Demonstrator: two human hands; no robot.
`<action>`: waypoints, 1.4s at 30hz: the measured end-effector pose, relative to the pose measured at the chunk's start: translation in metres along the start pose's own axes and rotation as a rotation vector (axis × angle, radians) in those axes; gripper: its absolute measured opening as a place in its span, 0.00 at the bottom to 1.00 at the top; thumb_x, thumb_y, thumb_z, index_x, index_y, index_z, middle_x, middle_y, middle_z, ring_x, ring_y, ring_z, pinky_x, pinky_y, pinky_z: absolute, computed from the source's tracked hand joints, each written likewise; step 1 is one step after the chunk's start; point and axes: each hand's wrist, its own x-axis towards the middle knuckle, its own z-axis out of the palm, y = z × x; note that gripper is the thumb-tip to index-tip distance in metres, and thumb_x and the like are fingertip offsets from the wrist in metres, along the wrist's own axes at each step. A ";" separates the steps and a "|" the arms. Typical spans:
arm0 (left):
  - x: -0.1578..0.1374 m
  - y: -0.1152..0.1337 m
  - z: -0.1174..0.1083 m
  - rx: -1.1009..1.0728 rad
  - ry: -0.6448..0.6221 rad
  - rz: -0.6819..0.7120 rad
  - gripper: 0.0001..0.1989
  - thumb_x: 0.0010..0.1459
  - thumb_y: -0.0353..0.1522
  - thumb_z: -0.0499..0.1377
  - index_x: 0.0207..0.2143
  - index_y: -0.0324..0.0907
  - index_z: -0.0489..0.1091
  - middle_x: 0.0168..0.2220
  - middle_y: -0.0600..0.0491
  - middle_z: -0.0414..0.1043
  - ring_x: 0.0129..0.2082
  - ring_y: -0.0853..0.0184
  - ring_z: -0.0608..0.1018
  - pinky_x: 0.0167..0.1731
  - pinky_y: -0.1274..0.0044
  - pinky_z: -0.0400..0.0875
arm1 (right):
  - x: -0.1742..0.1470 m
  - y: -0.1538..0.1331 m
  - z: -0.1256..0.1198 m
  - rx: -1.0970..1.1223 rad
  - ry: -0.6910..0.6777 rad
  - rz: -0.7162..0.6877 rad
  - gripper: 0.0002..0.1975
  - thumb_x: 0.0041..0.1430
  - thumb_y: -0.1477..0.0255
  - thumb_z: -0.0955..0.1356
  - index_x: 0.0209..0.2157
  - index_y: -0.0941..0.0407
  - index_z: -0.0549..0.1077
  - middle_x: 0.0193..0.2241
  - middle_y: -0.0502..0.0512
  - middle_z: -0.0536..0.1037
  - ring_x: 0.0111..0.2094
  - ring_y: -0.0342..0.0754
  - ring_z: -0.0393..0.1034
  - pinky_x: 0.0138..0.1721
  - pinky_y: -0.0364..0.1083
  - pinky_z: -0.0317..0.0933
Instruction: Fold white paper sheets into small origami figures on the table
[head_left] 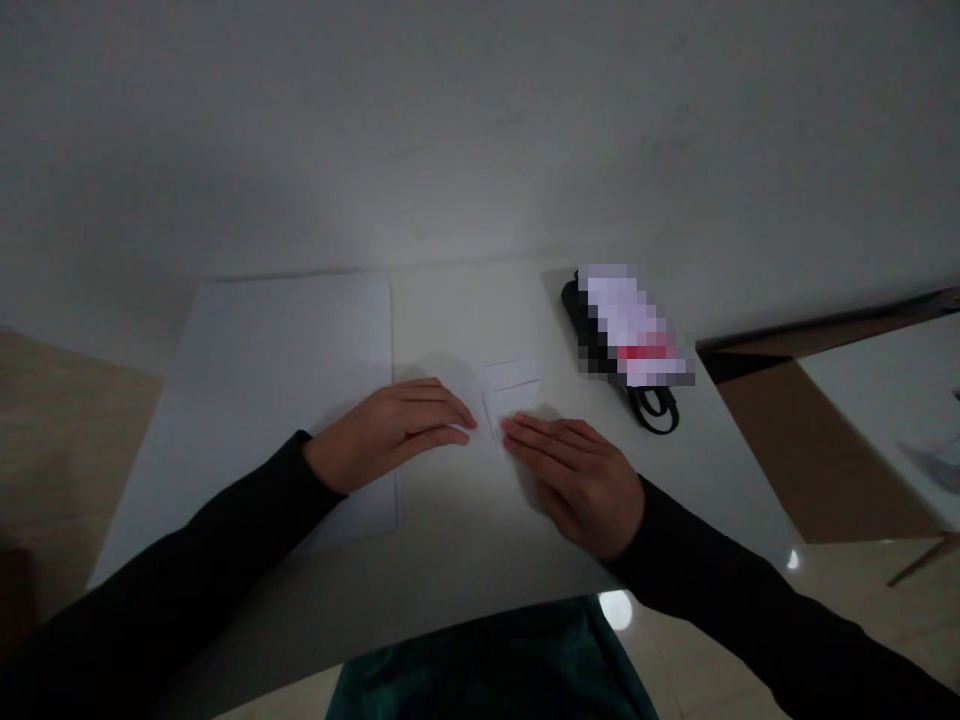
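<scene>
A small folded piece of white paper (513,378) lies on the white table between my hands, with crease lines along its top and left side. My left hand (397,428) reaches in from the left, its fingertips resting at the paper's left part, thumb slightly apart from the fingers. From the right, my right hand (577,475) lies with straight, fairly flat fingers, the tips touching the lower part of the folded paper. Under my left wrist is a large white sheet (300,340). The paper's lower edge is hard to make out in the dim light.
A black case (574,300) with a strap loop (656,408) sits at the table's back right, a blurred-out white and red item (630,315) on top. Behind the table (465,300) rises a wall (450,130). Another white table (892,390) stands at right.
</scene>
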 end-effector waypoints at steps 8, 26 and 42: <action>0.014 0.000 0.002 -0.044 0.075 -0.291 0.13 0.58 0.39 0.58 0.28 0.39 0.73 0.36 0.52 0.70 0.31 0.72 0.73 0.31 0.81 0.67 | 0.008 0.023 0.001 0.110 0.072 -0.159 0.17 0.58 0.80 0.60 0.46 0.63 0.73 0.47 0.62 0.77 0.54 0.50 0.67 0.53 0.55 0.65; 0.020 0.000 0.006 0.005 0.114 -0.298 0.13 0.54 0.39 0.62 0.24 0.38 0.71 0.31 0.53 0.68 0.27 0.73 0.71 0.27 0.80 0.64 | 0.008 0.016 0.002 0.061 0.035 -0.164 0.18 0.60 0.80 0.60 0.49 0.66 0.71 0.48 0.66 0.76 0.57 0.51 0.64 0.54 0.53 0.65; 0.025 -0.003 0.011 0.004 0.166 -0.375 0.14 0.51 0.41 0.64 0.24 0.38 0.70 0.30 0.54 0.67 0.26 0.73 0.70 0.27 0.79 0.64 | 0.005 0.015 0.001 0.024 0.000 -0.157 0.20 0.57 0.81 0.61 0.52 0.65 0.70 0.50 0.65 0.74 0.58 0.52 0.63 0.54 0.52 0.65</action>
